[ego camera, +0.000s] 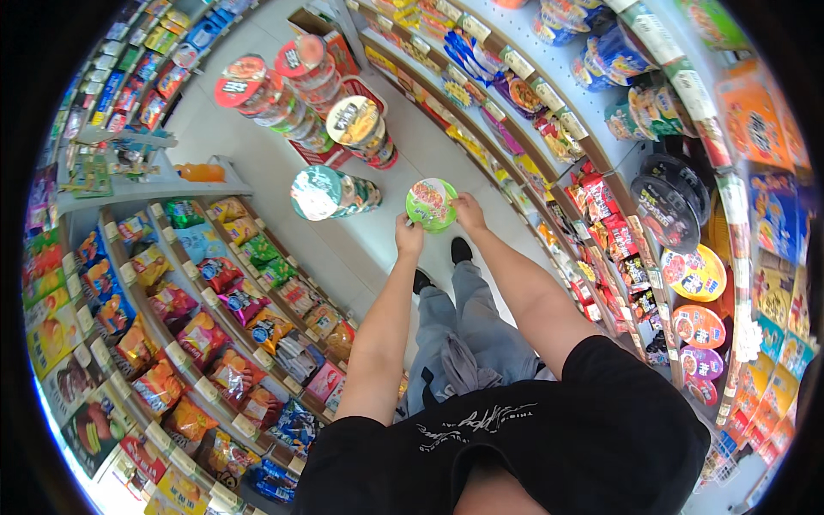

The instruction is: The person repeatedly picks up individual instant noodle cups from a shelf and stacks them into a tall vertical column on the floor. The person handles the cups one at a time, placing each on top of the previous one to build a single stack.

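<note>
Both of my hands hold a green-lidded instant noodle tub (431,205) in front of me, above the floor. My left hand (409,233) grips its lower left edge, and my right hand (468,211) grips its right edge. Left of the tub, a stack of teal-lidded tubs (317,193) stands on the floor. Farther off, a stack with a cream-and-yellow lid (353,121) and two red-lidded stacks (241,82) stand by a red plastic basket (320,156), which they partly hide.
Shelves of bagged snacks (222,335) line the left side. On the right, shelves hold noodle packets (595,196) and tubs (694,273). An open cardboard box (341,53) stands behind the basket. An orange bottle (201,172) lies on a low shelf at left. My shoes (461,250) are below the tub.
</note>
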Demonstrator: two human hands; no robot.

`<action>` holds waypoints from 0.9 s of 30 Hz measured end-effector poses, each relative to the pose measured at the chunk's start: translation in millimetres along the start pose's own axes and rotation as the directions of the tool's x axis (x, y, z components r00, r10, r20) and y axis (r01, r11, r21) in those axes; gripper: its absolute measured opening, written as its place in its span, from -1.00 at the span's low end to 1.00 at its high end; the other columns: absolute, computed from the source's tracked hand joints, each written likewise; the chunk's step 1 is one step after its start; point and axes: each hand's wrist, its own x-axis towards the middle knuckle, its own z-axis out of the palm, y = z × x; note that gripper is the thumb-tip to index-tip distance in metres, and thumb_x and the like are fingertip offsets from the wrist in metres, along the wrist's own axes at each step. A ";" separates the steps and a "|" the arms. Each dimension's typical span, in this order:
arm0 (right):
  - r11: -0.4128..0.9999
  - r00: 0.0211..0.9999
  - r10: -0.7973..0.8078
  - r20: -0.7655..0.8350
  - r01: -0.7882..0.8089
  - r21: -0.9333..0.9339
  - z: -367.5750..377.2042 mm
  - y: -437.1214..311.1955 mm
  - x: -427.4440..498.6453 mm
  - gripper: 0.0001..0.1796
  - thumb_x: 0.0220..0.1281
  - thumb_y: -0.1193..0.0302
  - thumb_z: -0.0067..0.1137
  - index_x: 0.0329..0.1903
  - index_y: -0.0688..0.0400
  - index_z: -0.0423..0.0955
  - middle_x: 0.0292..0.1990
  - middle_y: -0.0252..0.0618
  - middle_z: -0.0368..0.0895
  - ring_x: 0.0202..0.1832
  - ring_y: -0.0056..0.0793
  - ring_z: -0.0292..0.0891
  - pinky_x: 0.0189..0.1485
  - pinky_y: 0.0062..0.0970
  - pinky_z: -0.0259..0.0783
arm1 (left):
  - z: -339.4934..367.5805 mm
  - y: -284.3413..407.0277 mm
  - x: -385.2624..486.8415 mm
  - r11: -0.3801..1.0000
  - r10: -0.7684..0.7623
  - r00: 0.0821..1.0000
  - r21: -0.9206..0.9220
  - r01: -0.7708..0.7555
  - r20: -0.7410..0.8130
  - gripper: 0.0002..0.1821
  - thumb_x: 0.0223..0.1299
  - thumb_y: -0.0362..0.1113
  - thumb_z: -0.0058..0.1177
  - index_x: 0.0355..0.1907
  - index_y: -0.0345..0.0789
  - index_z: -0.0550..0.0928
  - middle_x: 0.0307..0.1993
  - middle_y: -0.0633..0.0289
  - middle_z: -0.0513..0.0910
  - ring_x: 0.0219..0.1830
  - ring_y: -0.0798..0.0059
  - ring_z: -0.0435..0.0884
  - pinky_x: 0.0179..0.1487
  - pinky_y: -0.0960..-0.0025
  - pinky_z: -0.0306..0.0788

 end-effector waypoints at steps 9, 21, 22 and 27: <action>0.971 0.958 0.236 0.163 -0.227 -0.071 1.8 66.4 24.2 -0.57 0.22 0.25 0.13 0.12 0.11 0.43 -0.17 -0.39 0.58 -0.25 -0.53 0.44 -0.37 -0.51 0.35 | 22.5 -52.2 17.0 0.982 -0.107 0.991 0.147 0.117 -0.074 -0.60 0.22 -0.42 0.07 0.12 -0.42 0.44 0.01 0.00 0.62 -0.02 0.22 0.67 0.04 0.31 0.49; 0.959 0.940 0.282 0.194 -0.285 -0.014 8.0 61.7 21.6 -0.51 0.32 0.31 0.04 0.21 0.34 0.34 -0.02 -0.06 0.60 -0.01 -0.36 0.52 0.10 -0.45 0.37 | 21.6 -67.3 30.6 0.967 -0.125 0.992 0.225 0.121 0.003 -0.53 0.20 -0.49 0.03 0.19 -0.39 0.38 0.05 -0.03 0.59 0.00 0.22 0.66 0.07 0.36 0.52; 0.957 0.942 0.285 0.179 -0.291 0.004 8.1 70.8 21.1 -0.48 0.31 0.31 0.04 0.23 0.34 0.31 -0.01 -0.06 0.59 0.00 -0.35 0.52 0.10 -0.45 0.37 | 24.2 -71.0 31.6 0.975 -0.123 0.992 0.187 0.118 0.014 -0.52 0.19 -0.49 0.03 0.21 -0.40 0.37 0.07 -0.04 0.58 0.01 0.22 0.66 0.08 0.36 0.51; 0.964 0.947 0.265 0.182 -0.261 -0.045 9.2 95.1 31.8 -0.35 0.27 0.28 0.03 0.34 0.33 0.18 0.10 0.07 0.53 0.14 -0.24 0.47 0.24 -0.41 0.30 | 25.4 -74.9 36.4 0.959 -0.156 0.984 0.250 0.132 0.082 -0.34 0.18 -0.48 0.02 0.36 -0.42 0.19 0.18 -0.11 0.50 0.10 0.15 0.60 0.15 0.31 0.48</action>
